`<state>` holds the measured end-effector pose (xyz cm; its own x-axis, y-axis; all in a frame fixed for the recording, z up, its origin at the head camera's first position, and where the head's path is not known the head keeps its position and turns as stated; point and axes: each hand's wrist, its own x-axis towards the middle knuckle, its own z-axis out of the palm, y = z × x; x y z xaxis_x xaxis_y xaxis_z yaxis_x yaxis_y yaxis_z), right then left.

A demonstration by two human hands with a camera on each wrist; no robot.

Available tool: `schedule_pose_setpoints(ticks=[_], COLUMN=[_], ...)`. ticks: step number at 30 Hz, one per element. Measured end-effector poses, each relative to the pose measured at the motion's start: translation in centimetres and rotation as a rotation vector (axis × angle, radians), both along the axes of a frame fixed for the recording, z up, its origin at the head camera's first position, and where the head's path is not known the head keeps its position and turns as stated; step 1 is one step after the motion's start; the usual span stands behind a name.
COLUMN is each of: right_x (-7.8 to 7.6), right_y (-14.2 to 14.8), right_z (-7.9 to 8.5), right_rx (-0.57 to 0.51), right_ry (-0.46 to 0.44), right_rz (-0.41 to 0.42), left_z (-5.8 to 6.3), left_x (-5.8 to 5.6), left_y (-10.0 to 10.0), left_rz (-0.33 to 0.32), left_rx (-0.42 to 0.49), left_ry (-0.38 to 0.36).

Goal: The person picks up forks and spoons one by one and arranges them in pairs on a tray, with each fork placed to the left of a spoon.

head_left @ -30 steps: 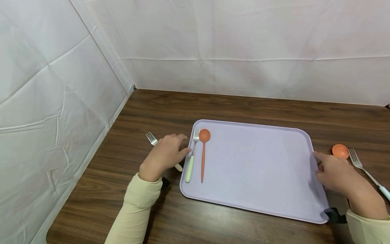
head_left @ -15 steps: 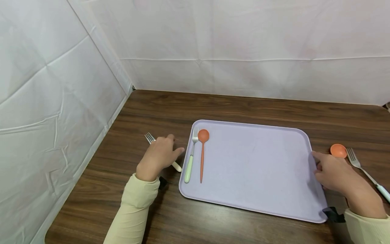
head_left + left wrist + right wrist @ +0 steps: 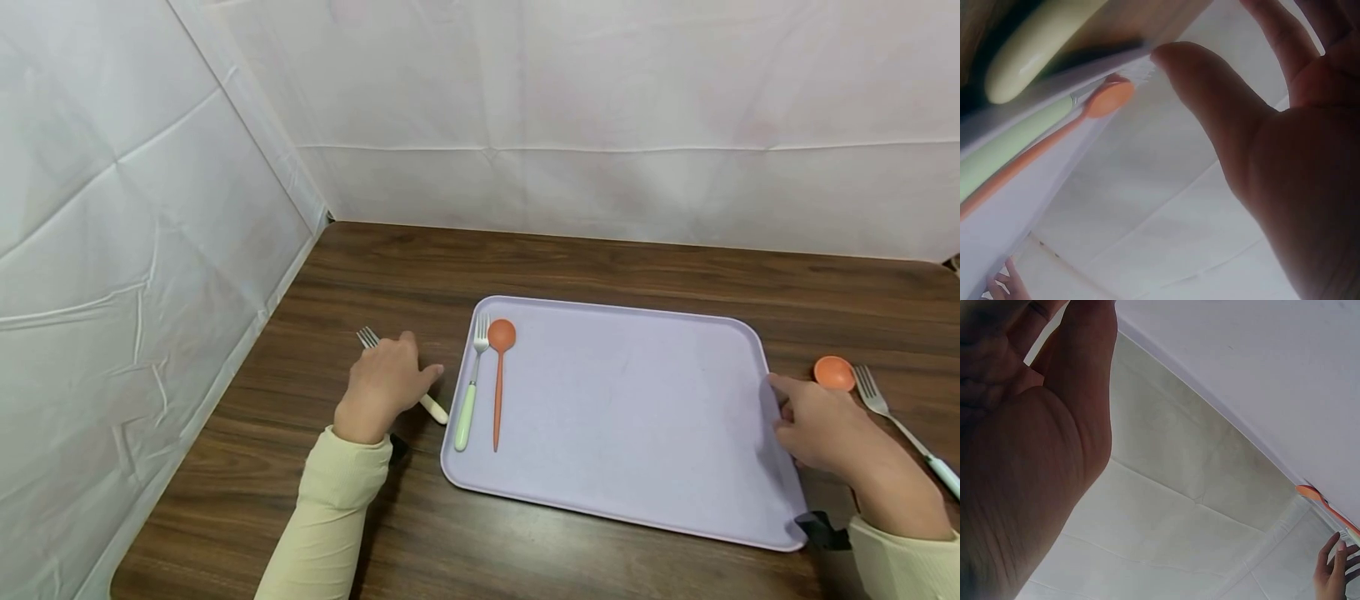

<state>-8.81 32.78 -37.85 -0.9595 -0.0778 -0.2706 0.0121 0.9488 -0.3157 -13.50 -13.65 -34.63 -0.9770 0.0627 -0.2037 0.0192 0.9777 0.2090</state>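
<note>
Left hand [image 3: 385, 385] was over the cream-handled fork [image 3: 433, 408], thumb spread away from the fingers. Couldn't tell whether fingertips touched it; the hand hid its middle. That fork lay slantwise on the wooden table [image 3: 540, 268], left of the lilac tray [image 3: 615, 417], handle end just beside the rim, tines pointing away from the person.

Right hand [image 3: 817, 421] was at the tray's right rim, fingers loose, index finger stretched out to it. Contact: couldn't tell.

Inside the tray, along the left side: green-handled fork [image 3: 465, 417], orange spoon [image 3: 502, 336] just right of it, both heads at the far end.

Past the right hand: round orange piece [image 3: 833, 373], partly hidden, and a pale-handled fork [image 3: 943, 477] beside it, both on the table. White cloth [image 3: 637, 108] hung behind.
</note>
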Motion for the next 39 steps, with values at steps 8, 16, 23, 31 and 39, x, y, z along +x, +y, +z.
schedule_pose_setpoints(ticks=[8, 16, 23, 31, 39], right_x=[0.0, 0.0, 0.0, 0.1, 0.1], right_y=[0.0, -0.1, 0.0, 0.1, 0.0], right_z=[-0.1, -0.1, -0.1, -0.2, -0.1], right_rx=[-0.002, 0.004, 0.0, -0.005, -0.002], right_ry=[0.001, 0.026, 0.023, 0.015, 0.019], right_rz=[0.0, 0.006, 0.004, 0.009, 0.012], left_z=[-0.5, -1.0, -1.1, -1.3, -1.2], left_x=[-0.2, -0.4, -0.6, -0.6, -0.6], left_y=[-0.2, -0.6, -0.7, -0.6, -0.2], left_rz=[0.014, 0.012, -0.023, -0.046, -0.066], left_rx=[-0.034, -0.028, 0.003, -0.003, 0.03], left_ry=[-0.008, -0.013, 0.001, 0.015, 0.058])
